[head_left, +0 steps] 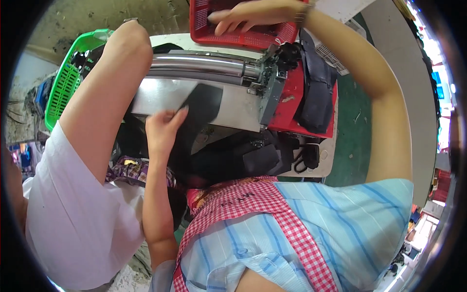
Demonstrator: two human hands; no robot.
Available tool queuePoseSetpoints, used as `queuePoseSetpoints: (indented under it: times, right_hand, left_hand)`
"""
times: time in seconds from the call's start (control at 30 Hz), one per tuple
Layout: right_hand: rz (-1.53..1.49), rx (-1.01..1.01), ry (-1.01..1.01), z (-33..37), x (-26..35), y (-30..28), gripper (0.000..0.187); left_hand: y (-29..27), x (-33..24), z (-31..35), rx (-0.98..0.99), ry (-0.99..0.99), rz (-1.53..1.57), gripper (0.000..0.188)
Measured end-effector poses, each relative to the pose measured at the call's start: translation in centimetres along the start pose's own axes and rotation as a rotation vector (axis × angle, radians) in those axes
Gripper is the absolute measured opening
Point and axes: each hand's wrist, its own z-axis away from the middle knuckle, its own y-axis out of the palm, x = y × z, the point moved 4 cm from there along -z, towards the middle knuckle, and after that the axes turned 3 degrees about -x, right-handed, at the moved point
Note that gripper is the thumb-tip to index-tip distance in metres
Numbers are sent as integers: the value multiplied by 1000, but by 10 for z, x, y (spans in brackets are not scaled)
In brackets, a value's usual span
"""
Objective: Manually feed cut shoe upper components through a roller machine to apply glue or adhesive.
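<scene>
My left hand (164, 130) is closed on the edge of a flat black piece (203, 101), thumb on top. That piece lies partly over the metal plate (238, 108) of a roller machine (194, 64) and hangs toward me. My right arm reaches far forward, and my right hand (253, 17) is over a red plastic basket (196, 24), fingers stretched out and apart, with nothing seen in them. More black pieces (238, 158) lie between the machine and my apron; where they end is hard to make out.
On my left a co-worker's bare arm (109, 78) in a white sleeve reaches past the machine, its hand mostly hidden. A green basket (63, 92) stands beyond that arm. Folded black pieces (315, 87) rest on a red surface (287, 109) right of the rollers. A purple checked cloth (134, 170) lies near my left forearm.
</scene>
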Motion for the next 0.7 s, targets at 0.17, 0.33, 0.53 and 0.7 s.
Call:
queuePoseSetpoints:
  times: [0.17, 0.33, 0.53, 0.7]
  right_hand:
    - [199, 401, 209, -100, -30, 19, 90]
    - [156, 67, -267, -116, -32, -18, 30]
    - [649, -548, -559, -65, 29, -71, 24]
    - [891, -944, -526, -23, 51, -96, 22]
  left_hand:
    - [19, -56, 8, -391, 793, -581, 33]
    - [108, -4, 109, 234, 682, -416, 27]
    - [117, 14, 115, 281, 930, -344, 25]
    - [122, 14, 129, 342, 892, -259, 16]
